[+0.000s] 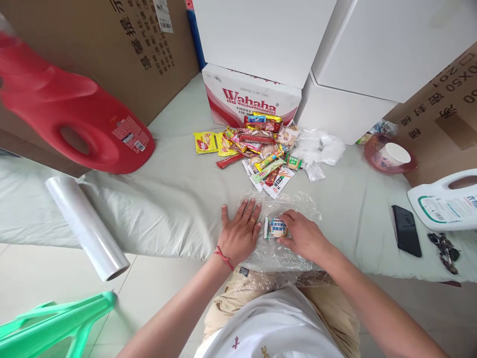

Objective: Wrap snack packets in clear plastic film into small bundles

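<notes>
My left hand (pixel 241 231) lies flat with fingers spread on a sheet of clear plastic film (pixel 294 258) at the table's front edge. Just right of it, my right hand (pixel 306 236) grips the right end of a small biscuit packet (pixel 276 227), white with blue print, which rests on the film. The thumb and fingers close around that end and cover part of it. Beyond both hands is a pile of wrapped snacks (pixel 261 141), with yellow, red and green wrappers overlapping. Crumpled clear plastic bags (pixel 322 149) lie against its right side.
A film roll (pixel 87 228) juts past the front edge at left, near a red jug (pixel 74 109) and a green stool (pixel 59 318). A Wahaha carton (pixel 249 97) and white boxes (pixel 350 109) stand behind. At right are a phone (pixel 406 230), keys (pixel 445 251) and a white bottle (pixel 447 204).
</notes>
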A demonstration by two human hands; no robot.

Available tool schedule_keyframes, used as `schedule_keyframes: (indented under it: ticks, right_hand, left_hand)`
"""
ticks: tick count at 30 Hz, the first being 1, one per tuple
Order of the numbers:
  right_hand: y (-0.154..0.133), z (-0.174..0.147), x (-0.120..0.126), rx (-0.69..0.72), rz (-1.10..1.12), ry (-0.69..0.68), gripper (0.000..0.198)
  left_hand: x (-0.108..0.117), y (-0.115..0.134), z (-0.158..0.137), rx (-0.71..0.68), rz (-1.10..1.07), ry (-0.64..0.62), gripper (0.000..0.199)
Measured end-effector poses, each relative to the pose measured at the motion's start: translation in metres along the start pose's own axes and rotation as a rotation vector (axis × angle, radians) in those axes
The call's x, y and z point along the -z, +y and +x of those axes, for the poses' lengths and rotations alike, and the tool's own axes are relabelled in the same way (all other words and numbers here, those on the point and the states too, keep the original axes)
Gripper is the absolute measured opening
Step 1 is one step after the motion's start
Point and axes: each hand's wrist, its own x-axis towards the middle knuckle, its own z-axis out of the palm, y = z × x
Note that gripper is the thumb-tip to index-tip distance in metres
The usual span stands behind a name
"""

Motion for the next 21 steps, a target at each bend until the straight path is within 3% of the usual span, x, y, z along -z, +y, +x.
schedule_keyframes:
  ticks: [5,8,10,13,16,21]
  right_hand:
    - [0.002,-0.004,-0.003,-0.001,0.026,-0.006,0.068]
    - [0.014,-0.002,-0.001,0.065,0.076,0.013,0.065]
    - [0.029,0.008,0.007,0.078,0.132,0.095,0.056]
    - [0.055,0.04,0.029,-0.047,0.104,0.276,0.041]
    - [0.074,0.087,0.053,-0.217,-0.05,0.41,0.044]
    - [0.083,0.146,0.071,-0.216,-0.173,0.334,0.045]
  left_hand:
    - [0.001,0.0,0.0,-0.001,-0.005,-0.006,0.055]
    - [0.001,0.0,0.0,0.0,-0.011,-0.011,0.055]
    - [0.001,0.0,0.001,0.001,-0.01,-0.014,0.055]
    - [0.0,0.0,0.001,0.001,-0.004,-0.018,0.055]
    - [0.0,0.0,0.002,0.0,0.006,-0.021,0.055]
    - [0.0,0.001,0.002,0.012,0.017,-0.026,0.056]
